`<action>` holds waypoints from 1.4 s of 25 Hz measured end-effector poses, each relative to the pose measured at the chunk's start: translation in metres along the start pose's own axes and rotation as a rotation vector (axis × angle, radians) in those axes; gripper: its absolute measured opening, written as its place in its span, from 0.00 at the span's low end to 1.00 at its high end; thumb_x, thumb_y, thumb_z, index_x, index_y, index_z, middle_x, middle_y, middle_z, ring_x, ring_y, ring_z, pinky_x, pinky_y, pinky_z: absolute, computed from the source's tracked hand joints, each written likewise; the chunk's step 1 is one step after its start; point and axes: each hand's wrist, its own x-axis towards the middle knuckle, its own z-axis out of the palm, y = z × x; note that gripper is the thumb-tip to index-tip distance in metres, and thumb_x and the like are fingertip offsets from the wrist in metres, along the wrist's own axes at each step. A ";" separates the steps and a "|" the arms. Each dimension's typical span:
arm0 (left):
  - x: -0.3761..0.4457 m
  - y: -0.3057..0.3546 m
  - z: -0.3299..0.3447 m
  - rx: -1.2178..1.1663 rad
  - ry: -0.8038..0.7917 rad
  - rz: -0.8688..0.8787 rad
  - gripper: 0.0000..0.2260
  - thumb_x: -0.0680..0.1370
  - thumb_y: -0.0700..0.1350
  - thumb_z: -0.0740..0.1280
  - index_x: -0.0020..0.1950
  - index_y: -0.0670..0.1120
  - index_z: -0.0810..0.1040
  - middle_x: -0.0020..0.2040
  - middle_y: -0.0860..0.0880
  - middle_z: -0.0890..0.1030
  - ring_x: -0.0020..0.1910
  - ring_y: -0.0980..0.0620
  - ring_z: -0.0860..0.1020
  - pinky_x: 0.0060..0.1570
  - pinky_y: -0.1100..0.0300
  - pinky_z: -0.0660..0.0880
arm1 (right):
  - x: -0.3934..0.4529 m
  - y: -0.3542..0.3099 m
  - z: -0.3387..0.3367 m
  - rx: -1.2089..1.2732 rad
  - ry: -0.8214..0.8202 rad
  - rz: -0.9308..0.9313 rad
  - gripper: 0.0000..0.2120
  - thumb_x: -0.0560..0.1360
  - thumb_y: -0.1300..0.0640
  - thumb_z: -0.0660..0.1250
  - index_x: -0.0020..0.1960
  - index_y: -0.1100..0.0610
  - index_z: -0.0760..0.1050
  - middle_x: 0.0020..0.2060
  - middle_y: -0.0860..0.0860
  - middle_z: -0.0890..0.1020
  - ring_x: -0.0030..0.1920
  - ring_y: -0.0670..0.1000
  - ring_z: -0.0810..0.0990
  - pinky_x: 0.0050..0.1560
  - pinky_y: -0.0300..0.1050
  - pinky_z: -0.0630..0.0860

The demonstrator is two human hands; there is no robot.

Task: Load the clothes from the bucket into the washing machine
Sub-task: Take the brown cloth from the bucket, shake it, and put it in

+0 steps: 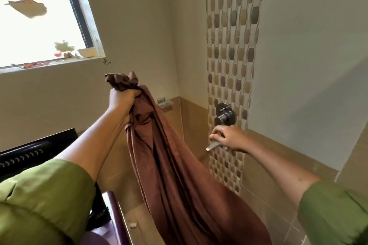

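Head view: the left hand point(122, 98) fists the brown cloth point(171, 165) high, its length hanging down and rightward. The right hand point(229, 138), fingers loosely curled and empty, hovers well apart; the washing machine point(29, 151) sits lower left.

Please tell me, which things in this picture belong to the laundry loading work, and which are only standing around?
Belong to the job:
brown cloth, gripped by the left hand
washing machine, at lower left

Just there:
wall tap
spout beside the right hand
bowl on the window sill

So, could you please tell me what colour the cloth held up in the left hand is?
Plain brown cloth, head view.
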 end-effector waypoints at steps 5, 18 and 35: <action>-0.015 0.009 0.025 0.046 -0.068 0.079 0.10 0.60 0.41 0.74 0.39 0.48 0.80 0.39 0.46 0.84 0.40 0.45 0.85 0.47 0.48 0.83 | 0.003 -0.069 0.048 0.447 -0.052 -0.117 0.21 0.72 0.36 0.67 0.51 0.53 0.76 0.44 0.48 0.82 0.43 0.47 0.80 0.45 0.44 0.76; -0.015 0.010 0.014 0.133 -0.014 0.050 0.09 0.61 0.44 0.72 0.40 0.49 0.80 0.44 0.45 0.84 0.44 0.44 0.83 0.51 0.45 0.82 | -0.007 -0.046 0.073 -0.048 0.244 0.265 0.09 0.78 0.58 0.56 0.49 0.60 0.74 0.49 0.59 0.82 0.52 0.62 0.81 0.46 0.50 0.75; -0.060 0.010 0.075 0.028 -0.606 0.241 0.13 0.72 0.36 0.74 0.55 0.42 0.80 0.47 0.48 0.85 0.45 0.55 0.84 0.47 0.62 0.79 | 0.035 -0.123 -0.082 0.765 0.423 -0.380 0.11 0.79 0.63 0.60 0.55 0.60 0.81 0.50 0.57 0.84 0.53 0.55 0.82 0.56 0.50 0.77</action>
